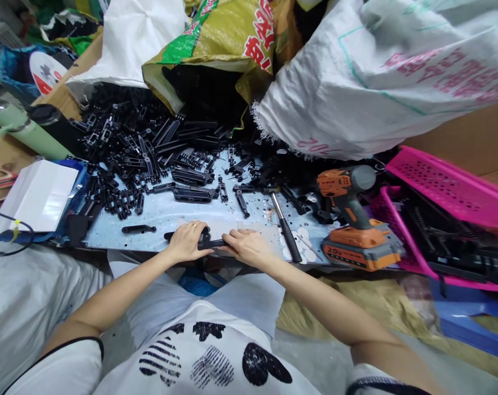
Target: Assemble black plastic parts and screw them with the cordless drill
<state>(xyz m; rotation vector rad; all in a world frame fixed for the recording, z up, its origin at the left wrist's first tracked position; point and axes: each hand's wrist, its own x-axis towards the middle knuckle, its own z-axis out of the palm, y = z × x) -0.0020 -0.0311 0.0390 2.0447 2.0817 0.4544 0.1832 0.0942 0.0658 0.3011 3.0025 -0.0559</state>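
Observation:
A long black plastic part (212, 242) lies across the front of the bench, held between both hands. My left hand (187, 240) is closed around its left portion, and a dark end sticks out past the fingers. My right hand (246, 247) grips its right end with fingers and thumb pressed together. Just behind the hands are more black parts, among them a thick bracket (194, 193) and a short arm piece (242, 203). To the left, a single slim black arm (139, 229) rests flat. A hammer (288, 233) with a black handle lies right of my right hand.
An orange cordless drill (350, 219) stands at the right, beside a pink basket (422, 258) of black parts. Piles of black parts (125, 148) cover the back left. Sacks, including a white one (356, 93), loom behind. A white box (43, 189) sits at the left.

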